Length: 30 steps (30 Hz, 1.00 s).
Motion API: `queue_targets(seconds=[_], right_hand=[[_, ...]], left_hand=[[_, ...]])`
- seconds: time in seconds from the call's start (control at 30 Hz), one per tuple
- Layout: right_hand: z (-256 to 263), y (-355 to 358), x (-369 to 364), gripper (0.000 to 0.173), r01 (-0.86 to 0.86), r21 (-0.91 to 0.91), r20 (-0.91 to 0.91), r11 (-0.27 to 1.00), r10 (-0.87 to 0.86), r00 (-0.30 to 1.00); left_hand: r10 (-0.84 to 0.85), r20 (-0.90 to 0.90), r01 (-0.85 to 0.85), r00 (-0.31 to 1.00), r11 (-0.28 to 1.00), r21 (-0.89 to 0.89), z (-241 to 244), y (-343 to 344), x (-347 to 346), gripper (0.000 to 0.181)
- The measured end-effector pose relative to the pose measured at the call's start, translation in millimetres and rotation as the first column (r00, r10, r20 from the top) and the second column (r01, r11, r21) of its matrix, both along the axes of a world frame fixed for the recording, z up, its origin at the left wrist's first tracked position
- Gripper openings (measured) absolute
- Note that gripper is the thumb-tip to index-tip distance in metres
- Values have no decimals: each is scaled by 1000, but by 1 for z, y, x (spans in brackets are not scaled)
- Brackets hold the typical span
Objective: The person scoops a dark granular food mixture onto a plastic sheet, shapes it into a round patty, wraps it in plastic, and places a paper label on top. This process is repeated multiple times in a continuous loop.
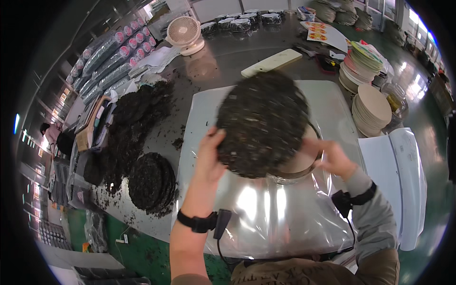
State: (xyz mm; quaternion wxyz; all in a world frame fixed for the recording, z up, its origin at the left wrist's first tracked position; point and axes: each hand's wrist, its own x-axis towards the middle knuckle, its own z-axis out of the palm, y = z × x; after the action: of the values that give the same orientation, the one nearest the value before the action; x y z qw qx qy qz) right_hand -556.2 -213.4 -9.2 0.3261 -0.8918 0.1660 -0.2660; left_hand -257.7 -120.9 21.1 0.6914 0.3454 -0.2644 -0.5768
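Note:
My left hand [210,153] grips the left edge of a round, dark pressed cake of leaves [262,123], probably tea, tilted and blurred by motion. At its lower right is my right hand [333,156], blurred, with fingertips by the rim of a pale round disc [301,160]. Whether those fingers hold anything I cannot tell. The disc lies partly under the cake, inside a dark-edged, film-wrapped round. Clear plastic film [295,221] covers the table before me. To the left stands a leaning stack of similar dark cakes [151,181], with loose dark leaf matter [131,128] behind it.
Stacked pale discs [372,105] and a clear jar [395,99] stand right, above a white sheet roll [408,188]. A pale bar [272,62], fan [184,34] and wrapped rounds [240,24] are at the back. Wrapped rolls [110,58] lie left; a person [58,137] is beyond.

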Motion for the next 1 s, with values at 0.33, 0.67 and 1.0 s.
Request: queue_targets(seconds=[0.33,0.67,1.0], right_hand=[[9,-16,28,94,-9,-438,-538,899,-253,804],[-40,-6,71,97,-167,-467,-819,868,-354,453],[-36,-6,66,79,-119,-370,-810,921,-256,528]], left_hand=[[-30,904,157,-427,982,107,-14,-38,-50,85],[-351,584,47,-732,829,557,-102,-67,-81,102],[-306,582,36,-754,865,501,-109,-55,-86,68]])
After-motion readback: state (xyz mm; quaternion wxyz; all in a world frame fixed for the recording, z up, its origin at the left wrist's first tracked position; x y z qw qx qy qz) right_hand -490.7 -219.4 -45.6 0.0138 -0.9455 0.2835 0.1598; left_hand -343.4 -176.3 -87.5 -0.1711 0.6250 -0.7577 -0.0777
